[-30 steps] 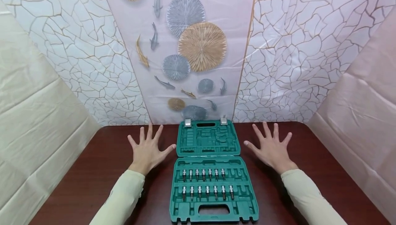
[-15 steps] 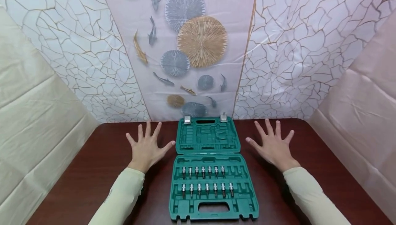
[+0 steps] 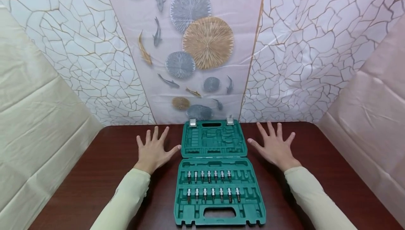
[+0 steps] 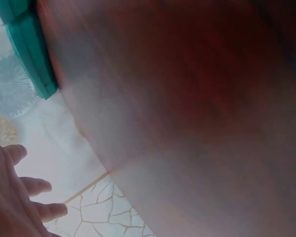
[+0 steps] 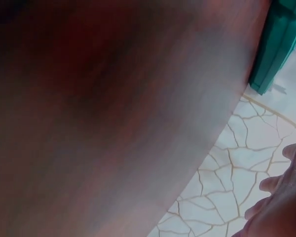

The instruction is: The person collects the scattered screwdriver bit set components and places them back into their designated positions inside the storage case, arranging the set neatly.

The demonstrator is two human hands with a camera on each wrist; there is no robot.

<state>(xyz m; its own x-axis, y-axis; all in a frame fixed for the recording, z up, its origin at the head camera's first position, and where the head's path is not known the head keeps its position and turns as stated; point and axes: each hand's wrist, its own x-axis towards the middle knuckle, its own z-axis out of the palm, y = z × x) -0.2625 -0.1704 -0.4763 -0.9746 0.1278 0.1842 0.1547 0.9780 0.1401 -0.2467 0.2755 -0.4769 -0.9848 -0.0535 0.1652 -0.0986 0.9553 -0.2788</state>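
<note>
A green plastic tool case (image 3: 219, 219) lies open flat in the middle of the table, its lid (image 3: 214, 138) folded back toward the wall. Two rows of silver bit sockets (image 3: 209, 176) with dark tips sit in the slots of the near half. To the left of the lid is my left hand (image 3: 154, 153), fingers spread wide, thumb tip close to the lid's edge. My right hand (image 3: 276, 149) spreads its fingers on the other side, thumb toward the lid. Neither hand holds anything. Both wrist views show the case's green side and part of each hand's fingers.
The dark red-brown table (image 3: 85, 181) ends at a patterned cloth wall (image 3: 202, 93) just behind the lid. Pale cloth panels rise at the left (image 3: 41, 124) and right (image 3: 367, 124). Two grey latches (image 3: 230, 121) stand at the lid's far edge.
The head view has tilted and shifted slightly. My left hand has moved a little to the right, toward the lid; the right hand a little to the left. The case and sockets stay put.
</note>
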